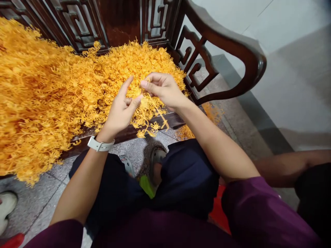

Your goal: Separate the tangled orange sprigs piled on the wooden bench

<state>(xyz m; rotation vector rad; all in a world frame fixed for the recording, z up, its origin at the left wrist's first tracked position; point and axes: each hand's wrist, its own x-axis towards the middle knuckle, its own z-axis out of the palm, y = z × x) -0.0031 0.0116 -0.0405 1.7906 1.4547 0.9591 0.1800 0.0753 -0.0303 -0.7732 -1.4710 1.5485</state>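
Observation:
Between my hands hangs a yellow-orange plastic flower sprig (pixel 154 126), its thin stems and spidery heads dangling over the seat's front edge. My right hand (pixel 165 89) pinches the upper part of it between thumb and fingers. Just left of the sprig is my left hand (pixel 120 108), with thumb and index finger spread apart and the thumb tip close to the stems; whether it touches them I cannot tell. Behind both hands, a big heap of the same yellow plastic sprigs (pixel 85 81) covers the dark wooden bench (pixel 121 24).
The bench's curved armrest (pixel 232 48) rises at the right. More yellow pieces (pixel 184 132) lie on the floor below the bench end. Another person's arm (pixel 292 167) shows at the right edge. Something bright green (pixel 147 187) sits between my knees, and a red surface (pixel 219 210) shows beside my leg.

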